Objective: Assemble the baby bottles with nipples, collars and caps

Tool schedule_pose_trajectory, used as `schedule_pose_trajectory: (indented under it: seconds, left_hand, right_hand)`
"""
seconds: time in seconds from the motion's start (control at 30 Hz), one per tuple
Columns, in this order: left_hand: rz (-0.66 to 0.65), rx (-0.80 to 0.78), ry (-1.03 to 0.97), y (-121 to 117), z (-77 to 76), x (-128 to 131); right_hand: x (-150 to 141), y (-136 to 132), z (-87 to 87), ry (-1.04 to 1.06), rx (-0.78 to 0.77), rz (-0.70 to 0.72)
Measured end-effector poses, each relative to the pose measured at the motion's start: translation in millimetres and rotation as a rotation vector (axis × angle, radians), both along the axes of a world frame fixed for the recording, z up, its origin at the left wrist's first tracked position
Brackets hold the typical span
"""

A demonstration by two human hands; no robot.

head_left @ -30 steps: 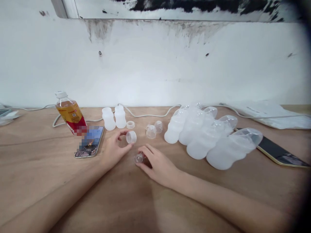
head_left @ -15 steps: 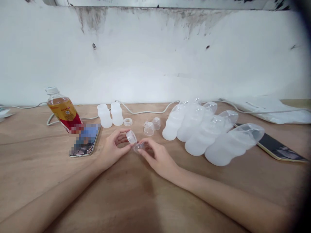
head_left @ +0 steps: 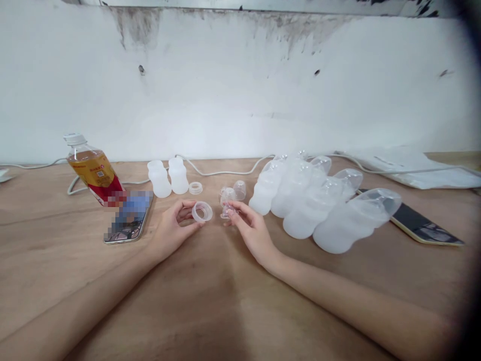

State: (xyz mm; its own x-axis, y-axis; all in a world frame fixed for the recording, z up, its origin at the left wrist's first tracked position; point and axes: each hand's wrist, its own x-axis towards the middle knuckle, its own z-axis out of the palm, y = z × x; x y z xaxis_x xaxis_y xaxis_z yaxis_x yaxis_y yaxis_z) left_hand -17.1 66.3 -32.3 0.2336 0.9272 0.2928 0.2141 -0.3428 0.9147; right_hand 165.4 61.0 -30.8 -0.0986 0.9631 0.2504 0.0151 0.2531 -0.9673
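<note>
A translucent screw ring [head_left: 209, 213], its opening turned toward me, is pinched between the thumb and fingers of my left hand [head_left: 175, 230]. My right hand [head_left: 255, 235] has its thumb and fingertips closed on a small clear bottle teat [head_left: 225, 212], a short gap to the right of the ring. Just behind the teat stand clear domed caps [head_left: 239, 190]. Another screw ring [head_left: 195, 188] lies flat on the table beyond my left hand. Two open frosted bottles [head_left: 178, 175] stand upright beside it.
Several frosted bottles with clear domed tops [head_left: 334, 230] are grouped to the right. A phone [head_left: 141, 215] and a drink bottle [head_left: 93, 170] are at left. A dark phone [head_left: 424, 225] lies far right, near a white plastic bag [head_left: 417, 168]. A cable [head_left: 225, 174] runs along the wall.
My right hand brought the teat up against the ring, then drew it away to the right. The ring in my left hand has turned to show its opening. The view has tipped down slightly.
</note>
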Motion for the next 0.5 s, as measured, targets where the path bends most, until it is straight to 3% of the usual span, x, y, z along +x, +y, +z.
schedule_pose_trajectory:
  seconds: [0.23, 0.5]
  left_hand:
    - [-0.028, 0.114, 0.038, -2.9, 0.8, 2.3]
    - [-0.003, 0.306, 0.273, -5.8, 0.0, 6.2]
  right_hand:
    - [3.6, -6.5, 3.8, -0.27, 0.247, 0.099]
    - [1.6, -2.5, 14.8, -0.599, 0.431, 0.045]
